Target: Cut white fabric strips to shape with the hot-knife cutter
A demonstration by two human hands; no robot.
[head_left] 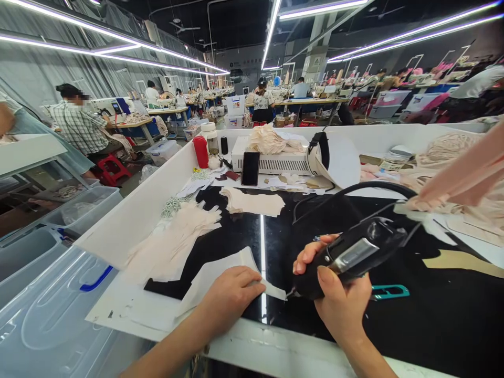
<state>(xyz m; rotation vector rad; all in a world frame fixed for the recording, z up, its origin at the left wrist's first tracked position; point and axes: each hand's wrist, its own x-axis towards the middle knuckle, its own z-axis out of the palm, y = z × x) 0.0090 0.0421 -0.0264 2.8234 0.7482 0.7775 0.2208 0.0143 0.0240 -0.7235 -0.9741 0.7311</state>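
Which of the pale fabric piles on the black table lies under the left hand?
The single white fabric piece at the front edge; the left hand presses it flat. The two other piles lie farther back, untouched.

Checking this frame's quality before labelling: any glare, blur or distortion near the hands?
Head view: a ceiling light reflects as a bright streak on the glossy black tabletop between the left hand and right hand; wide-angle bending at the edges; pink cloth at right blurred; the black tool sharp.

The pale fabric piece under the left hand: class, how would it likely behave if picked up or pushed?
The pale fabric piece looks thin and flat, so probably floppy and light. On the glossy black worktop it might slide easily; the left hand presses on it while the right hand grips the black handheld tool.
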